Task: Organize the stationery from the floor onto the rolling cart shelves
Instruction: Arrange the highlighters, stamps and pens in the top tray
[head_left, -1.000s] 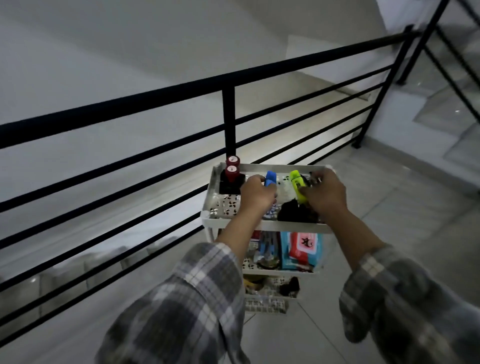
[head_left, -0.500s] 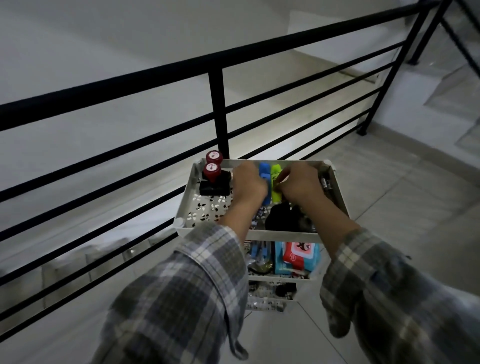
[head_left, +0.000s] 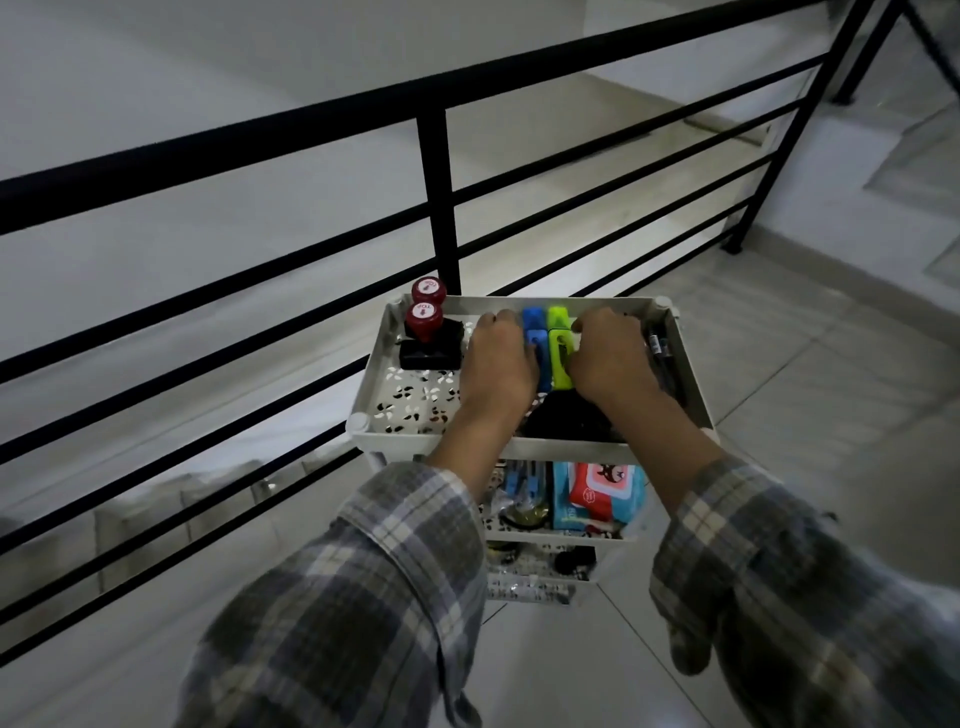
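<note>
Left hand (head_left: 498, 364) grips blue plastic highlighter (head_left: 535, 332), right hand (head_left: 608, 358) grips lime-green plastic highlighter (head_left: 559, 345), now squared side-by-side at white perforated cart shelf's (head_left: 400, 441) 12 o'clock; almost placed.

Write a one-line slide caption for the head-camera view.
Left hand holds a blue highlighter, right hand a green highlighter, side by side on the cart's top shelf beside red stamps.

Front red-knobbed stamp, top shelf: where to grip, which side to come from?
Probably pinch the front stamp's red knob from straight above. It stands upright on its black base, knob topmost and exposed. Sideways is tight: the rear stamp is close behind, the shelf wall to its left, the left hand to its right.
</note>
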